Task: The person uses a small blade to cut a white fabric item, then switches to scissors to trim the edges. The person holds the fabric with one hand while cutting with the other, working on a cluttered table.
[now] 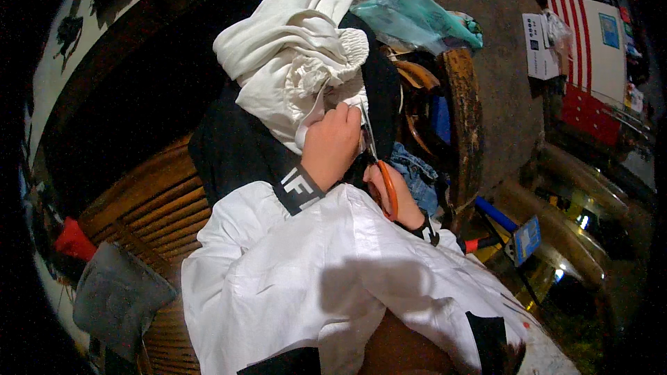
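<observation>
A bunched white garment [278, 35] with gathered elastic edges lies over black cloth [229, 139] in front of me. My left hand [333, 144] is closed on its near edge, pinching the fabric. Close beside it, my right hand [406, 198] grips the orange handles of a pair of scissors [389, 191]. The blades point away from me, along the right side of the white garment, next to my left fingers. Whether fabric lies between the blades I cannot tell.
A slatted wooden bench [160, 201] is at the left, with a grey cushion [121, 298] on it. To the right are a wooden armrest [462, 111], blue denim [415, 177] and a greenish plastic bag [417, 17]. Farther right stands a white box [540, 45].
</observation>
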A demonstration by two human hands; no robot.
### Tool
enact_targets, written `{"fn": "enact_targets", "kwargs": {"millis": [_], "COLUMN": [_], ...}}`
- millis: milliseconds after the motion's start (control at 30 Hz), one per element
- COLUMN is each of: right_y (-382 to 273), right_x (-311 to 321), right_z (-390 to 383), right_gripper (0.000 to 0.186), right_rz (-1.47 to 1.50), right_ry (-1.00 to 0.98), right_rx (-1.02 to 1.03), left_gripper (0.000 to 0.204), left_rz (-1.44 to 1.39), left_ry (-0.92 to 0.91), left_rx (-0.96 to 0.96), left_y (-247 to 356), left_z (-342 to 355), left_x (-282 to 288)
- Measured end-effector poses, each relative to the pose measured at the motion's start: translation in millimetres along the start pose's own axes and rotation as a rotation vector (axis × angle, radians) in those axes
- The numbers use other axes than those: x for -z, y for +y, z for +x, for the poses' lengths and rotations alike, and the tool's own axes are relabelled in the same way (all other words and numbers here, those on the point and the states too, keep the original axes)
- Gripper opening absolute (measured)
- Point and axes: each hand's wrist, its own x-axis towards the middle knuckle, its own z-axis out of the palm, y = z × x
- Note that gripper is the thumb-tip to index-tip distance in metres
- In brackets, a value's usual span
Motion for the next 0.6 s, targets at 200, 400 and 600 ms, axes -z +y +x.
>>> {"fn": "enact_targets", "kwargs": {"millis": [200,400,600], "right_y": [28.1,22.3,11.1], "right_x": [11.5,19.9,17.6], "right_z": [5.7,14.0,14.2], "right_gripper": [0.033,0.039,0.039], "right_rz": [-0.067,-0.051,0.033], "right_ry": [-0.146,-0.283,-0.234], "right_rx": [0.266,0.290,0.140], "left_gripper": [0.011,0.019,0.028], "left_rz": [0.004,-0.121,-0.161], "left_ry": [-0.046,-0.138,-0.200], "left_rx": [-0.129,-0.255,-0.300], "left_y": [-10.0,-9.0,-10.7], "left_z": [-1.6,-13.1,-13.2], "left_x": [0.0,10.0,18.3]}}
